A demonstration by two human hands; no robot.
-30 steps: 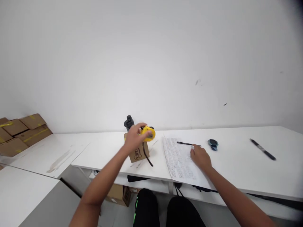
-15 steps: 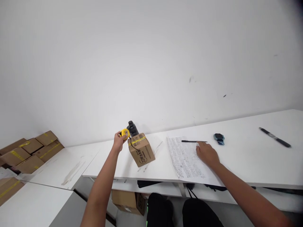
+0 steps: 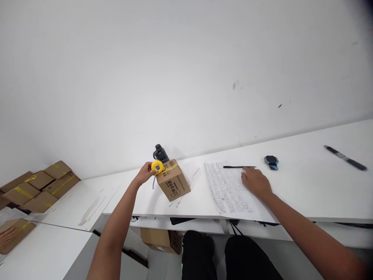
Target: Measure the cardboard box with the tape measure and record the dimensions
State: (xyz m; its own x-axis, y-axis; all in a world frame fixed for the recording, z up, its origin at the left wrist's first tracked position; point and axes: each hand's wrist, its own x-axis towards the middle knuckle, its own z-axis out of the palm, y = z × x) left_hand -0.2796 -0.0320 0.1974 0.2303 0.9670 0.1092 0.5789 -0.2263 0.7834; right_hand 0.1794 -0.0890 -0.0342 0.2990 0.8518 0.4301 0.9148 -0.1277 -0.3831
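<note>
My left hand [image 3: 145, 173] is closed on a yellow tape measure [image 3: 157, 167] at the upper left edge of a small cardboard box [image 3: 174, 186]. A black strap hangs from the tape measure. Behind the box stands a dark bottle [image 3: 161, 154]. My right hand [image 3: 257, 182] rests on a sheet of handwritten paper [image 3: 225, 192], its fingertips by the end of a black pen [image 3: 233, 167]. Whether those fingers pinch the pen is too small to tell.
A dark watch-like device [image 3: 271, 161] and a thick black marker [image 3: 345, 157] lie to the right. Stacked cardboard boxes [image 3: 39, 184] stand at the far left. Another person's hand [image 3: 7, 236] touches a box at the left edge. An open carton [image 3: 159, 240] sits below.
My left hand has turned the tape measure, and its strap now hangs left of the box. A person's hand has come into view at the left edge. The view has shifted slightly.
</note>
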